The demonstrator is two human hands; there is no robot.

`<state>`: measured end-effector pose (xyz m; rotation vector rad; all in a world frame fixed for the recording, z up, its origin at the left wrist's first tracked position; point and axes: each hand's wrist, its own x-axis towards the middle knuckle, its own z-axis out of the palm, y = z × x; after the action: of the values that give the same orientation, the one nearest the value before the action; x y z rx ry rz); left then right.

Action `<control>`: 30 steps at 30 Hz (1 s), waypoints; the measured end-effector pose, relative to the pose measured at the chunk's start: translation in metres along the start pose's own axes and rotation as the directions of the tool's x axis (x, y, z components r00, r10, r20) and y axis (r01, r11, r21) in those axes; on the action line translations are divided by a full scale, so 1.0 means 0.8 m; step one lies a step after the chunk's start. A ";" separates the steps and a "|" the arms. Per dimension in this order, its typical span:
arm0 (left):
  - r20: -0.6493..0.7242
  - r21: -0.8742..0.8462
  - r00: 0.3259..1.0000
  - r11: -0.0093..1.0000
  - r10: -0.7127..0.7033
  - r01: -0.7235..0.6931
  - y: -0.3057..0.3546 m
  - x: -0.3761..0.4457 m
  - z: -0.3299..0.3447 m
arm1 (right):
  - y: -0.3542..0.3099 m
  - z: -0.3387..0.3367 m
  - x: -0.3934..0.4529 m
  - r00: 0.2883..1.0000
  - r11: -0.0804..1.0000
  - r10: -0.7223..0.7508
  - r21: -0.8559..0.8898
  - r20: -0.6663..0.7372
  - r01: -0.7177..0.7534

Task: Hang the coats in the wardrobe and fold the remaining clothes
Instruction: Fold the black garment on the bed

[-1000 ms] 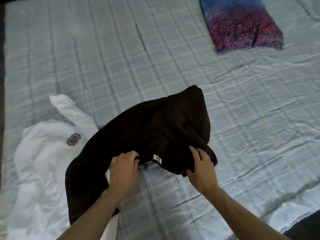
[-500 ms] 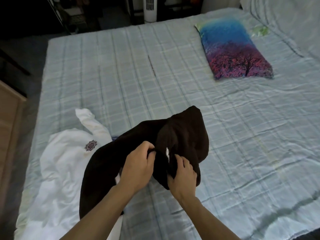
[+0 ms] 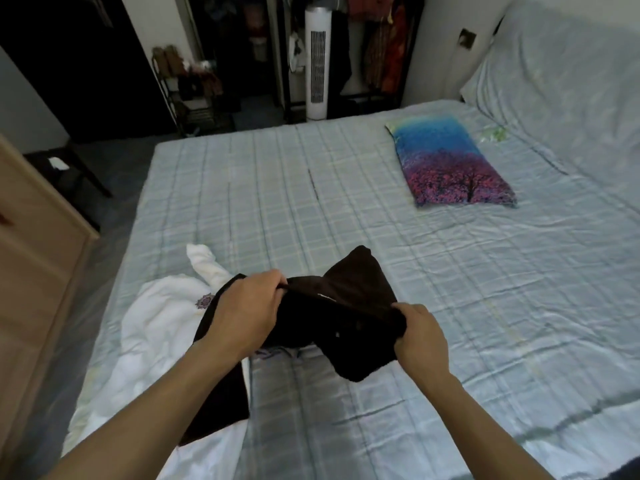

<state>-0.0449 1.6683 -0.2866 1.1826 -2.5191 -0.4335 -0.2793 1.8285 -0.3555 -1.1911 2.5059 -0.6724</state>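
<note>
A dark brown garment (image 3: 349,317) is lifted above the near part of the bed. My left hand (image 3: 247,311) grips its upper edge on the left. My right hand (image 3: 420,336) grips the same edge on the right, so the cloth is stretched between them. One long part of the garment trails down to the left, under my left forearm. A white garment (image 3: 156,327) with a small purple emblem lies crumpled on the bed at the left, partly under the dark one.
The bed (image 3: 346,202) has a pale blue checked sheet. A blue and pink tree-print pillow (image 3: 450,164) lies at the far right. A wooden cabinet (image 3: 31,258) stands at the left. Beyond the bed are a white tower fan (image 3: 316,64) and hanging clothes (image 3: 384,46).
Both hands lifted the dark garment off the bed and moved apart along its edge. The view tilted up, bringing the far room into sight.
</note>
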 end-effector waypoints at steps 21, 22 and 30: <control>-0.132 -0.186 0.969 0.955 0.207 -0.230 -0.061 -0.172 -0.204 | -0.127 -0.184 -0.222 0.796 0.861 -0.495 0.078 0.349 0.502; -0.148 -0.195 0.968 0.954 0.202 -0.229 -0.060 -0.177 -0.205 | -0.124 -0.180 -0.231 0.790 0.848 -0.498 0.010 0.356 0.530; -0.038 -0.248 0.954 0.922 0.297 -0.297 -0.050 -0.214 -0.228 | -0.120 -0.183 -0.250 0.825 0.824 -0.565 -0.061 -0.022 0.563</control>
<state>0.1608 1.7531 -0.1655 0.6917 -2.4954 -0.6486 -0.1577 1.9743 -0.1698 -1.9925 2.1953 -0.7671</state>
